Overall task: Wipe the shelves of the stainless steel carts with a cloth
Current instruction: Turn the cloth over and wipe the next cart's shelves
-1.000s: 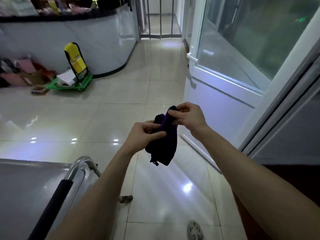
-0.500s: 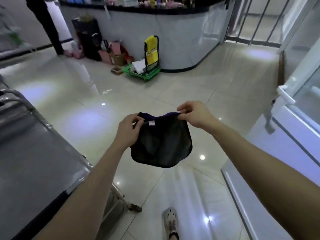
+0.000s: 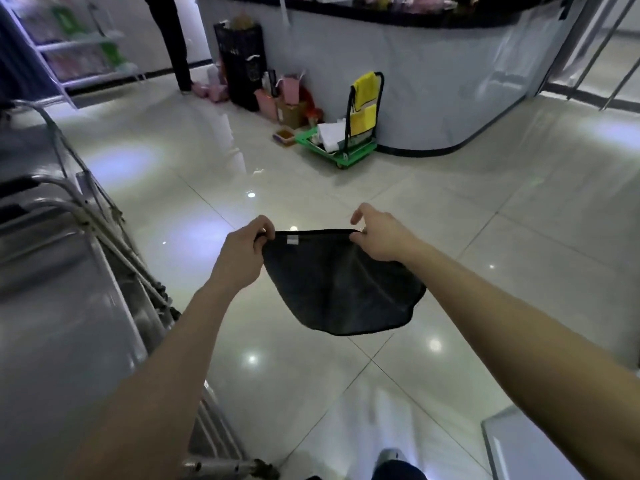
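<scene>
Left hand point(image 3: 242, 258): fingers point(image 3: 265, 228) curled in, pinching the upper left corner of the cloth against the thumb
Right hand point(image 3: 377, 237): thumb and fingers point(image 3: 356, 216) closed on the upper right corner of the cloth, 1 finger raised off it
Cloth point(image 3: 339, 285): dark, spread out between the 2 hands, top edge pulled straight, lower edge hanging in a loose curve; held in the air above the floor, to the right of the cart and apart from it
Tag point(image 3: 293, 240): small and white, on the cloth just under the top edge, nearer the left hand
Cart point(image 3: 52, 306): stainless steel, along the left side of the view, its grey top shelf facing up; tubular rails point(image 3: 79, 202) rise at its far end
Floor point(image 3: 450, 220): glossy pale tiles with spots of reflected light
Bench point(image 3: 433, 81): curved, pale front, dark top, across the back of the room
Trolley point(image 3: 336, 147): green platform against the bench front, with a yellow bag point(image 3: 363, 102) hung on its black upright frame
Bags point(image 3: 291, 84): pink, grouped on the floor left of the trolley, beside a tall black bin point(image 3: 239, 64)
Person point(image 3: 173, 39): only dark-trousered legs show, standing at the far left of the bench
</scene>
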